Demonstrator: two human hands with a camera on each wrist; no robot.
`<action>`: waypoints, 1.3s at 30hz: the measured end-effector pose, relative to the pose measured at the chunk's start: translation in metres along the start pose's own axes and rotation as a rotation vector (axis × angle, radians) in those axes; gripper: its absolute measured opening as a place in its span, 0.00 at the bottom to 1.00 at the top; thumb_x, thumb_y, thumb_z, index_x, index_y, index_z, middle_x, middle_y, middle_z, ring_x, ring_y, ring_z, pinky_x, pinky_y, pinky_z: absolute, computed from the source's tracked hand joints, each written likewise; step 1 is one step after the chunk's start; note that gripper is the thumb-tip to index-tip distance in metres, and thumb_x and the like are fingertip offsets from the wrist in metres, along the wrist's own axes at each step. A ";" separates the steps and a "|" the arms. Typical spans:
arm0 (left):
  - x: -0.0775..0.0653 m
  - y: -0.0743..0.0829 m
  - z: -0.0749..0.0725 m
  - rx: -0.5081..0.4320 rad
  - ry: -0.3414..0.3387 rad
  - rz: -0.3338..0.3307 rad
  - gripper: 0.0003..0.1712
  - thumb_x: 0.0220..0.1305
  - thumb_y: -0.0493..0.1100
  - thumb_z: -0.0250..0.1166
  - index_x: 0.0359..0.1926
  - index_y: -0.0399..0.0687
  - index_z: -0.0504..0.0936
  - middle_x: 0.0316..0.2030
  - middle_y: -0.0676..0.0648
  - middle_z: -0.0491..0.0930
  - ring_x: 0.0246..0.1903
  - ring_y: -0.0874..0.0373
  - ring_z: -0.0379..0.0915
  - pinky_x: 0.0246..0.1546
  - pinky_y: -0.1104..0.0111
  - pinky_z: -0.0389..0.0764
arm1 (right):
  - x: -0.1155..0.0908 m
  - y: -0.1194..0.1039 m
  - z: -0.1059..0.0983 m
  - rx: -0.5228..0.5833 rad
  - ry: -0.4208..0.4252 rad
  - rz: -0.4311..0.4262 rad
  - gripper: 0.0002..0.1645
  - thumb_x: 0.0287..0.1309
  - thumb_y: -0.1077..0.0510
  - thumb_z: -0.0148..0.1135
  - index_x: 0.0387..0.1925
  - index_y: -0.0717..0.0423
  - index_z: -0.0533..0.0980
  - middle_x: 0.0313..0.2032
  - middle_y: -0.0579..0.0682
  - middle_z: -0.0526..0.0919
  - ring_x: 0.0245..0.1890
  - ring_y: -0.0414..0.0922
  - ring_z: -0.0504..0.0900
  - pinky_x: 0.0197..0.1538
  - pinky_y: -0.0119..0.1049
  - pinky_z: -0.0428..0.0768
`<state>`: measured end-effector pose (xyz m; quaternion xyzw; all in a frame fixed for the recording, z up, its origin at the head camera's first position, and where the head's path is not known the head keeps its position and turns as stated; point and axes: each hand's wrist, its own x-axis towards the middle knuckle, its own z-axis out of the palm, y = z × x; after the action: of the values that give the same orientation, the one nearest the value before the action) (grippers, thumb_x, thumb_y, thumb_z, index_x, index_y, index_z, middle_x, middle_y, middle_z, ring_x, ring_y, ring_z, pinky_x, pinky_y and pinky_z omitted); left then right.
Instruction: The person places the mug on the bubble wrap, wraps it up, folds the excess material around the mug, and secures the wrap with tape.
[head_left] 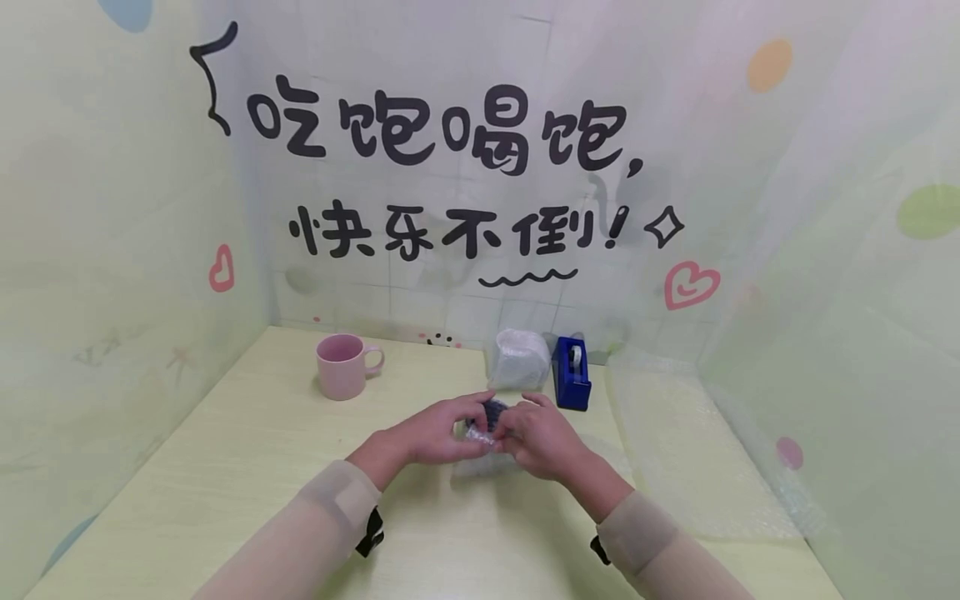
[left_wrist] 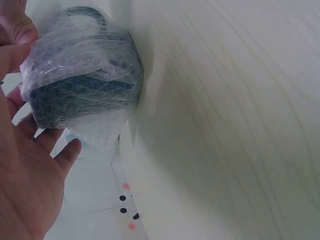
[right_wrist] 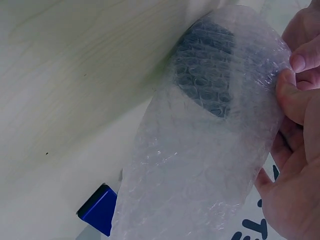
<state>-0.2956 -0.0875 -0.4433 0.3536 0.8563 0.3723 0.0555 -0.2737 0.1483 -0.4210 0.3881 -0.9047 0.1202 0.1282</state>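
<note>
A dark mug (left_wrist: 85, 97) sits wrapped in clear bubble wrap (right_wrist: 195, 160) near the middle of the table, between my two hands. My left hand (head_left: 442, 429) holds the bundle from its left side, fingers curved along it and thumb at the top edge of the wrap. The right hand (head_left: 543, 437) pinches the wrap between thumb and forefinger, close beside the left thumb. In the right wrist view a loose length of wrap extends from the mug. The head view mostly hides the mug behind my fingers.
A pink mug (head_left: 342, 371) stands at the back left. Behind my hands are a white wrapped bundle (head_left: 520, 360) and a blue tape dispenser (head_left: 573, 379). A bubble wrap sheet (head_left: 690, 454) lies along the right side. Printed curtains enclose the table's back and sides.
</note>
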 end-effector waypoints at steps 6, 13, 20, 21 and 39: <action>0.001 0.002 -0.001 0.020 -0.021 -0.014 0.10 0.72 0.55 0.70 0.48 0.60 0.87 0.85 0.42 0.61 0.83 0.37 0.61 0.81 0.42 0.67 | 0.003 0.000 -0.002 -0.008 -0.026 0.005 0.10 0.62 0.61 0.79 0.30 0.47 0.84 0.31 0.40 0.90 0.41 0.43 0.89 0.76 0.64 0.72; 0.002 0.003 -0.003 0.084 -0.026 -0.003 0.12 0.74 0.57 0.72 0.48 0.58 0.88 0.84 0.40 0.63 0.82 0.36 0.62 0.81 0.42 0.67 | -0.002 0.008 -0.006 0.096 -0.063 -0.009 0.03 0.68 0.56 0.76 0.41 0.48 0.88 0.41 0.41 0.94 0.51 0.45 0.90 0.72 0.61 0.73; 0.002 0.004 -0.005 0.142 -0.030 0.013 0.11 0.75 0.55 0.71 0.47 0.54 0.87 0.84 0.39 0.63 0.82 0.36 0.63 0.80 0.42 0.68 | -0.005 0.022 -0.031 -0.023 -0.074 -0.078 0.11 0.76 0.55 0.66 0.54 0.47 0.88 0.55 0.45 0.92 0.64 0.53 0.83 0.64 0.59 0.77; 0.002 0.004 -0.006 0.156 -0.028 0.019 0.11 0.75 0.54 0.71 0.46 0.53 0.87 0.84 0.38 0.64 0.81 0.36 0.63 0.80 0.42 0.68 | -0.004 0.024 -0.034 -0.036 -0.083 -0.082 0.11 0.76 0.57 0.66 0.54 0.48 0.88 0.55 0.45 0.91 0.63 0.53 0.84 0.63 0.58 0.78; 0.010 0.024 -0.029 0.584 -0.144 -0.002 0.19 0.82 0.44 0.63 0.67 0.57 0.88 0.85 0.43 0.60 0.86 0.35 0.48 0.85 0.38 0.53 | -0.012 0.024 -0.040 0.029 -0.237 -0.042 0.18 0.74 0.59 0.61 0.58 0.47 0.88 0.59 0.48 0.90 0.63 0.53 0.78 0.60 0.54 0.71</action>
<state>-0.2998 -0.0865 -0.4048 0.3793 0.9213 0.0842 0.0124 -0.2778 0.1849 -0.3905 0.4205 -0.9033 0.0838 0.0171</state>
